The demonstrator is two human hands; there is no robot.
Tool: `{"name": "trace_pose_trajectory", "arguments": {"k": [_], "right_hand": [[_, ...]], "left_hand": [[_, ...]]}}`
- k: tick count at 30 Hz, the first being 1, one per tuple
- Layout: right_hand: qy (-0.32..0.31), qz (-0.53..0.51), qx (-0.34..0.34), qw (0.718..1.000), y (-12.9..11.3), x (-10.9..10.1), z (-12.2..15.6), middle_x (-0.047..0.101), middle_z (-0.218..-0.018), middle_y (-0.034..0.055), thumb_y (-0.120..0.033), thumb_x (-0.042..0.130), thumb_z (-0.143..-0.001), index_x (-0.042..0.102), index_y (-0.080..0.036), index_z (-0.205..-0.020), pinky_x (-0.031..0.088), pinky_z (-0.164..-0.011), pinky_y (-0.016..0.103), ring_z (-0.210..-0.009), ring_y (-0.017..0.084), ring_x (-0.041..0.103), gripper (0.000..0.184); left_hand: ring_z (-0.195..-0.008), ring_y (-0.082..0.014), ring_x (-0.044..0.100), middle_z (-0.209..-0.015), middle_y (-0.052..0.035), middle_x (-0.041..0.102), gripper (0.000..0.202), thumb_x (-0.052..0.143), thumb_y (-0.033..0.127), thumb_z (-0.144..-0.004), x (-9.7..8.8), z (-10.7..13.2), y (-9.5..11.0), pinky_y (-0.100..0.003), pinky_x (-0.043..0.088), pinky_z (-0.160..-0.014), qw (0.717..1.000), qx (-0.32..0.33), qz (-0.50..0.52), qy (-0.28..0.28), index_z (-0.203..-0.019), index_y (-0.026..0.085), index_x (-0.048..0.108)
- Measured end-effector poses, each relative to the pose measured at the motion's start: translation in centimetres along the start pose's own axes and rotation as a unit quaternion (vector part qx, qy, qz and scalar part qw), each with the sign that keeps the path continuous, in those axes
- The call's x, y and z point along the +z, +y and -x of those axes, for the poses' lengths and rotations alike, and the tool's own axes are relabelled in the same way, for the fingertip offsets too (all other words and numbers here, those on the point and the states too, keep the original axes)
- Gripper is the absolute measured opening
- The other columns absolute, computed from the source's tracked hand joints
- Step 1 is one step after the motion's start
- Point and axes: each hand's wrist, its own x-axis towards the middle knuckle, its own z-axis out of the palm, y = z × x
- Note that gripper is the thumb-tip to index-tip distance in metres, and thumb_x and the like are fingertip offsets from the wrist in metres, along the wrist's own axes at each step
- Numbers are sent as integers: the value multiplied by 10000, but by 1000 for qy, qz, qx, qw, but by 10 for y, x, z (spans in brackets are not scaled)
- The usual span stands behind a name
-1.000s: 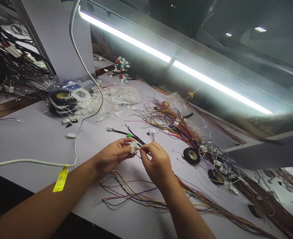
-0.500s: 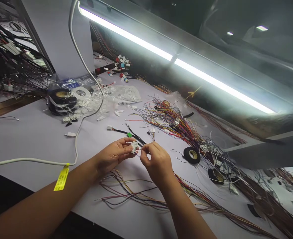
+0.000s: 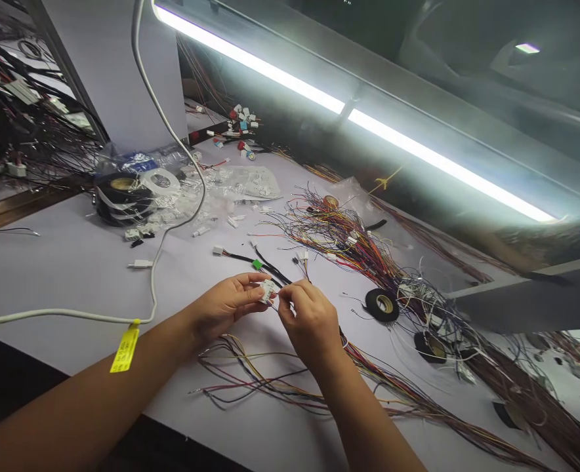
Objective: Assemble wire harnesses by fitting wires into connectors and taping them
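Observation:
Between the thumb and fingers of my left hand (image 3: pixel 231 299) is a white plastic connector housing (image 3: pixel 268 290), held a little above the table. Close against its right side, my right hand (image 3: pixel 310 318) pinches a thin wire (image 3: pixel 273 306) whose end is at the housing; whether the tip sits inside a slot is too small to tell. Behind the hands lies a black-sleeved cable with a white plug (image 3: pixel 218 250) and a green connector (image 3: pixel 256 264). Loose coloured wires (image 3: pixel 250 380) spread over the table below my hands.
A thick bundle of coloured wires (image 3: pixel 363 252) runs along the right, beside a black tape roll (image 3: pixel 382 305). At the back left are more tape rolls (image 3: pixel 123 196) and plastic bags (image 3: pixel 250 182). A white cable (image 3: pixel 63 316) with a yellow tag (image 3: pixel 124 347) crosses the left side.
Both hands keep nearly the same place and grip on the housing and wire. The view has shifted slightly.

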Motion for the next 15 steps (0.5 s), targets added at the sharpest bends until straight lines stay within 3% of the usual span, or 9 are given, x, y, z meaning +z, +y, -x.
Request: {"name": "trace_pose_trajectory", "arguments": {"k": [10,15], "right_hand": [[-31,22,-6,999,-3,10,-1,636,-705,19,-108,535,-860,606,-190,-739,385,-599,245,-660,141,577,163],[-46,-26,25,998,1,9,-2,644,-724,18,-133,547,-848,610,-188,-771,401,-598,231,-639,128,580,114]], "left_hand": [[-855,-142,639,-913,-38,697,278,758,183,-766,-3,2,-3,-285,493,-845,1000,5,-28,-10,-1036,177,692],[-866,-142,637,-923,-41,701,286,755,178,-769,-5,1,-3,-279,495,-833,1000,-1,-27,-9,-1046,181,687]]}}
